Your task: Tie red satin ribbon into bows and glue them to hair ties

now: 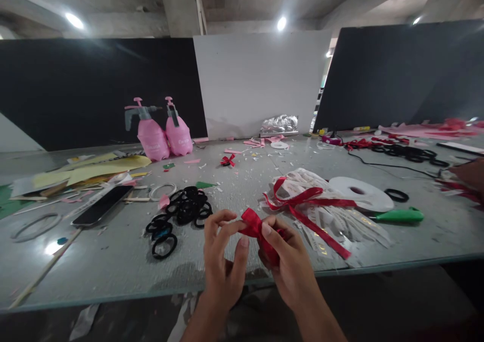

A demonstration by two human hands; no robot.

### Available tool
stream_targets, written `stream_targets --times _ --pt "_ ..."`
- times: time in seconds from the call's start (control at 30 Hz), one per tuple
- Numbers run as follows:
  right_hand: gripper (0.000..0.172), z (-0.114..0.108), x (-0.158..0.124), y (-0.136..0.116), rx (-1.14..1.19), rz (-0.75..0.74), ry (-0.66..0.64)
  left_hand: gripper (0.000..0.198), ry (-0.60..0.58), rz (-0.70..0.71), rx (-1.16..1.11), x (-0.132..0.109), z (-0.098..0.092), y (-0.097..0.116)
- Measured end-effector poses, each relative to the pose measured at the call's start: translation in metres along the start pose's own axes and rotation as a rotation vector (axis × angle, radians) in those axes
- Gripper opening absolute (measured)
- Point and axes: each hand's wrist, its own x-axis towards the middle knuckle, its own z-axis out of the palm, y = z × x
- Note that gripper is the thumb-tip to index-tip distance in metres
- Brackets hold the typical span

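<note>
A red ribbon bow is pinched between the thumb and fingers of my right hand, just over the front edge of the table. More red ribbon is bunched under the right fingers, partly hidden. My left hand is at the bow's left loop, its index fingertip touching the loop and its thumb apart below. Left of my hands lies a pile of black hair ties. To the right, a loose red ribbon rests on a bundle of white printed ribbon.
A white roll, a green-handled tool and a phone lie on the table. Two pink spray bottles stand behind. A small red bow sits mid-table. Another person's arm shows at far right.
</note>
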Motion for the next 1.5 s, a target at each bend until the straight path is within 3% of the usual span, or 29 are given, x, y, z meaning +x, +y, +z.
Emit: stream_targets --times 0.3,0.4,0.57,0.73,0.87,0.97,1.1,1.27,1.4,1.5 --pt "0.022 -0.012 0.001 -0.009 -0.215 -0.103 -0.087 0.042 -0.363 -0.044 -0.220 0.001 -0.004 0.006" --pt "0.023 -0.014 0.000 -0.014 -0.297 -0.089 -0.156 0.047 -0.420 -0.104 -0.290 0.000 -0.003 0.009" --pt "0.021 -0.012 -0.003 -0.017 -0.342 -0.091 -0.118 0.040 -0.256 -0.325 -0.363 0.001 0.005 0.007" --pt "0.032 -0.010 -0.001 -0.013 -0.346 -0.052 -0.029 0.028 -0.073 -0.488 -0.419 0.012 0.010 0.003" --pt "0.028 -0.008 0.006 -0.014 -0.518 -0.225 0.073 0.027 -0.017 -0.526 -0.409 0.016 0.011 0.002" --pt "0.027 -0.004 0.008 -0.016 -0.590 -0.325 0.101 0.023 -0.018 -0.488 -0.375 0.016 0.010 0.004" --pt "0.031 0.001 0.008 -0.018 -0.614 -0.296 0.083 0.016 -0.111 -0.415 -0.396 0.014 0.007 0.012" --pt "0.033 -0.001 0.007 -0.019 -0.572 -0.306 0.028 0.015 -0.221 -0.424 -0.400 0.017 0.003 0.014" --pt "0.026 -0.005 0.004 -0.022 -0.517 -0.162 -0.135 0.018 -0.174 -0.529 -0.449 0.019 0.002 0.008" --pt "0.023 -0.005 0.002 -0.025 -0.581 -0.120 -0.150 0.019 -0.095 -0.630 -0.528 0.019 0.003 0.007"
